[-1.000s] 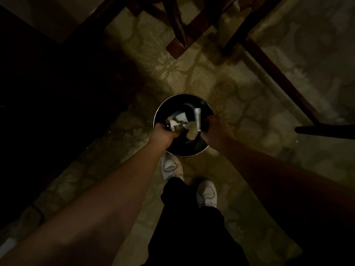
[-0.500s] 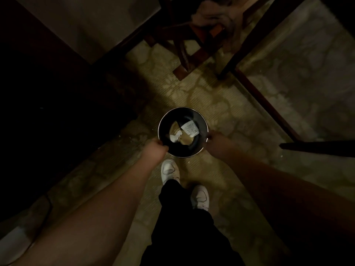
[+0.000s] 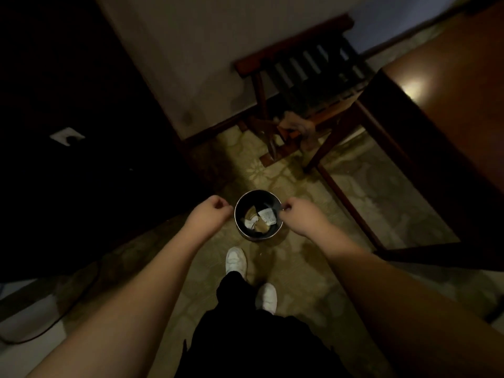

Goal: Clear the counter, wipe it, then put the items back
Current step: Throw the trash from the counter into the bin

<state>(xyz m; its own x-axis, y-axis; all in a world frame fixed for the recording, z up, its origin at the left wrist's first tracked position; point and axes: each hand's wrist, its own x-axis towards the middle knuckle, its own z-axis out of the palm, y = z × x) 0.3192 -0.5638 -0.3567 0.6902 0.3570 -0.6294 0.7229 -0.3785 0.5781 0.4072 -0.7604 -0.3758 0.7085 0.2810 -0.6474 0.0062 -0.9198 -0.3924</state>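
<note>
A small round metal bin (image 3: 241, 230) stands on the patterned floor just ahead of my white shoes, with scraps of paper (image 3: 267, 215) inside it. My left hand (image 3: 211, 212) hovers to the left of the bin, fingers curled, apart from the rim and holding nothing. My right hand (image 3: 298, 215) is on the bin's right side, fingers curled, with its fingertips level with the rim. Whether they touch the rim cannot be told in the dim light.
A wooden slatted rack (image 3: 305, 69) stands against the wall ahead, with a crumpled cloth (image 3: 296, 124) on its lower part. A dark wooden table (image 3: 450, 110) runs along the right. A dark cabinet (image 3: 68, 118) fills the left. A cable (image 3: 51, 327) lies on the floor at lower left.
Both hands gripped the bin's rim before; the left hand has let go and moved aside. The bin now stands on the floor, and my view has risen and tilted forward.
</note>
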